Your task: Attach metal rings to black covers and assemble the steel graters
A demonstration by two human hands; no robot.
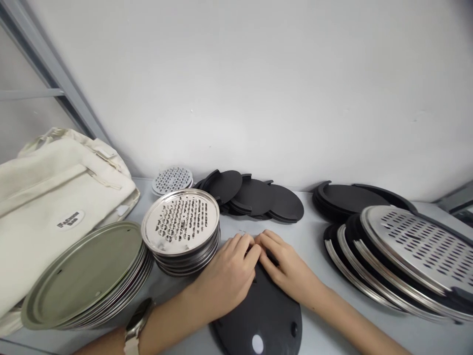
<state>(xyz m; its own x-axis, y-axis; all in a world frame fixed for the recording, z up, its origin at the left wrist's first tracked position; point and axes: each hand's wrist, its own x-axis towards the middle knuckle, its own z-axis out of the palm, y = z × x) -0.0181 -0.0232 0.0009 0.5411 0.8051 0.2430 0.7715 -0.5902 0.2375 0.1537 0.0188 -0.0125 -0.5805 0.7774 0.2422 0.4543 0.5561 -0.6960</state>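
Note:
A black oval plastic base lies in front of me, with a white round spot and a small black knob near its near end. My left hand and my right hand meet at its far edge, fingers bent around it and thumbs close together. What the fingertips press on there is hidden. Just left of my hands stands a stack of round metal grater plates. A smartwatch is on my left wrist.
Green oval trays are stacked at left, before a cream canvas bag. Along the wall are a pale grater disc, black round holders and more black rimmed pieces. Large oval graters lean in overlapping layers at right.

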